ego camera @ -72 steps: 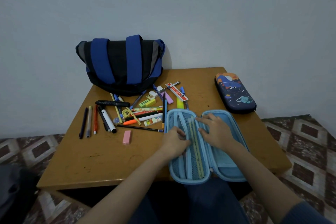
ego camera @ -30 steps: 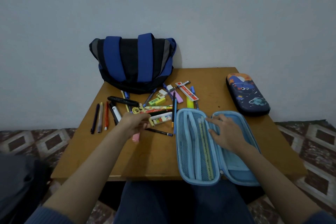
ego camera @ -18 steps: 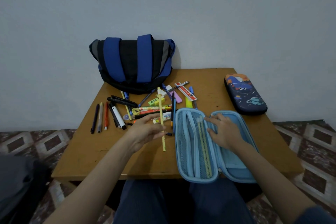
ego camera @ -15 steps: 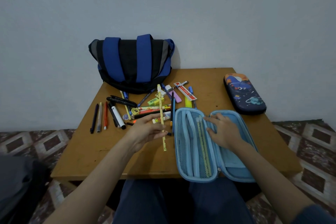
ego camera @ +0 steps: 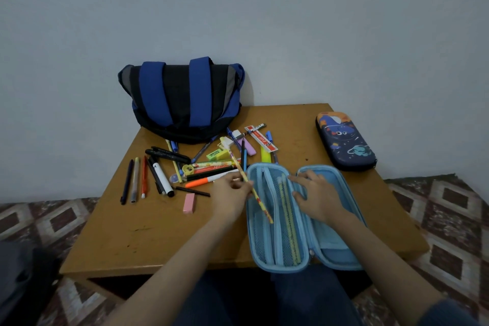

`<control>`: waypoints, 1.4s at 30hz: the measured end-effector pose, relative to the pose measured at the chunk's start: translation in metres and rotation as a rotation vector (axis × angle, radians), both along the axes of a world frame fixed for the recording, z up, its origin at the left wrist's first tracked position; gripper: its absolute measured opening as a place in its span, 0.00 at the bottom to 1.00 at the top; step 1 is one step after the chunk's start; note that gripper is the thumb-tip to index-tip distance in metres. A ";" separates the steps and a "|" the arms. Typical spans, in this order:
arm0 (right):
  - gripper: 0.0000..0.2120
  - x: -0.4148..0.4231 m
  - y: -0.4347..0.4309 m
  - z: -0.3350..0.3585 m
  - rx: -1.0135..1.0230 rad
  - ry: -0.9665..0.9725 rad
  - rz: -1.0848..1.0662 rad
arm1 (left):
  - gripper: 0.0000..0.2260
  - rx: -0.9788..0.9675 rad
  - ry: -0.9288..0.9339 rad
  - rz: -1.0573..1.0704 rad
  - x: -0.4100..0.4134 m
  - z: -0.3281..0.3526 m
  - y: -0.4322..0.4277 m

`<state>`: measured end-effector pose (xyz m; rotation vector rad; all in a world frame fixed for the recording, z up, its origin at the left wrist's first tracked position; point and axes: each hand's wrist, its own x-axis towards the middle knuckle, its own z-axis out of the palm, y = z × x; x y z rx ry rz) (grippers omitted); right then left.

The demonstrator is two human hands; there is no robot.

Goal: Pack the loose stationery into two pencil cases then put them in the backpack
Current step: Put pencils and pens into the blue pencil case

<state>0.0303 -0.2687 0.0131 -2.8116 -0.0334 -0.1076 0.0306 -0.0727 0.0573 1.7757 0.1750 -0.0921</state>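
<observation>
Holding a yellow patterned pencil (ego camera: pixel 247 182) pinched in the left hand (ego camera: pixel 231 197), tilting its tip over the open light-blue zip pencil case (ego camera: pixel 304 219); right hand (ego camera: pixel 315 197) pressing flat inside it. Lying beyond the left hand on the wooden surface (ego camera: pixel 148 235), most loose pens, markers and erasers (ego camera: pixel 190 167) awaiting packing. Sitting closed well beyond the right hand, the navy space-print hard case (ego camera: pixel 345 140); further off, the blue-and-black fabric backpack (ego camera: pixel 182 98).

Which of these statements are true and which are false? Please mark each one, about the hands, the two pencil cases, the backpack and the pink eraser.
1. The left hand holds a yellow pencil over the open light blue pencil case. True.
2. The right hand is lifting the dark blue pencil case. False: it rests on the open light blue case, and the dark blue case lies untouched at the table's right side.
3. The dark blue pencil case is closed. True.
4. The pink eraser is inside the light blue case. False: it lies on the table, left of the case.
5. The backpack lies on the floor. False: it stands on the table against the wall.
</observation>
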 end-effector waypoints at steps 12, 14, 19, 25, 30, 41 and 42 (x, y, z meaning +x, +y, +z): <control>0.21 -0.001 0.001 0.000 0.005 0.008 -0.013 | 0.21 0.175 0.289 -0.253 -0.005 -0.008 -0.018; 0.21 -0.001 0.001 0.000 0.004 0.014 -0.014 | 0.16 0.245 0.272 -0.264 -0.006 -0.011 -0.020; 0.21 -0.001 0.000 0.000 0.005 0.030 -0.012 | 0.04 0.320 0.253 -0.283 -0.006 -0.012 -0.022; 0.21 -0.001 0.001 0.001 0.006 0.031 -0.016 | 0.11 0.489 0.122 -0.318 -0.006 -0.007 -0.031; 0.21 -0.001 0.001 0.000 -0.012 0.032 -0.016 | 0.10 0.680 -0.034 -0.333 -0.006 -0.011 -0.041; 0.21 0.000 0.000 -0.003 -0.013 0.017 -0.019 | 0.11 0.451 -0.089 -0.269 -0.011 -0.029 -0.036; 0.21 0.000 0.000 -0.003 -0.010 0.015 -0.019 | 0.11 0.435 -0.078 -0.266 -0.011 -0.029 -0.036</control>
